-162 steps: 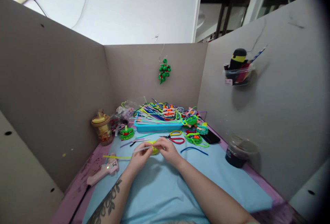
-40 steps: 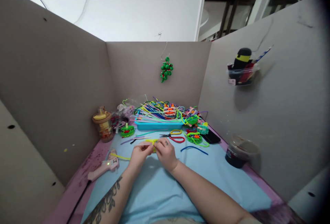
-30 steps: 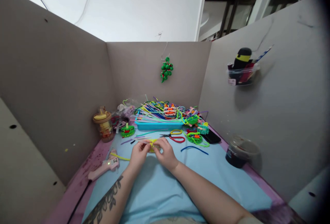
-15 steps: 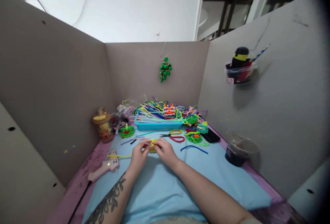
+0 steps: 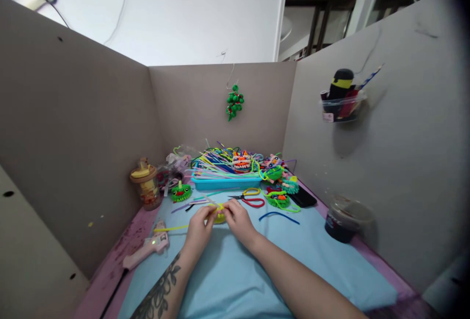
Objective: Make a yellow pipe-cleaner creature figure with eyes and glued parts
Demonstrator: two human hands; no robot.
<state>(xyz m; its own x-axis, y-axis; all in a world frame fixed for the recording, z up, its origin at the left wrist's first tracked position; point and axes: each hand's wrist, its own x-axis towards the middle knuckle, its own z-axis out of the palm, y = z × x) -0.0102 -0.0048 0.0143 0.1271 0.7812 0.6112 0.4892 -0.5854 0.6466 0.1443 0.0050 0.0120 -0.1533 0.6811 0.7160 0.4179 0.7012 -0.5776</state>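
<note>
Both my hands meet over the light blue mat [image 5: 257,280]. My left hand [image 5: 199,228] and my right hand [image 5: 238,220] pinch a small yellow pipe-cleaner piece [image 5: 219,217] between their fingertips. A pale pipe cleaner [image 5: 212,202] sticks up and to the left from that piece. Fingers of both hands are closed around it. A loose yellow pipe cleaner [image 5: 169,229] lies left of my left hand.
A pink glue gun [image 5: 146,251] lies at the left. Scissors [image 5: 246,198] and a teal tray [image 5: 225,182] heaped with pipe cleaners sit behind my hands, with green figures [image 5: 181,192] around. A dark cup [image 5: 343,221] stands right, a jar [image 5: 145,189] left. Cardboard walls enclose the desk.
My hands have stayed together on the yellow piece with small finger shifts. The pale pipe cleaner's free end now points more upward. The camera tilted slightly.
</note>
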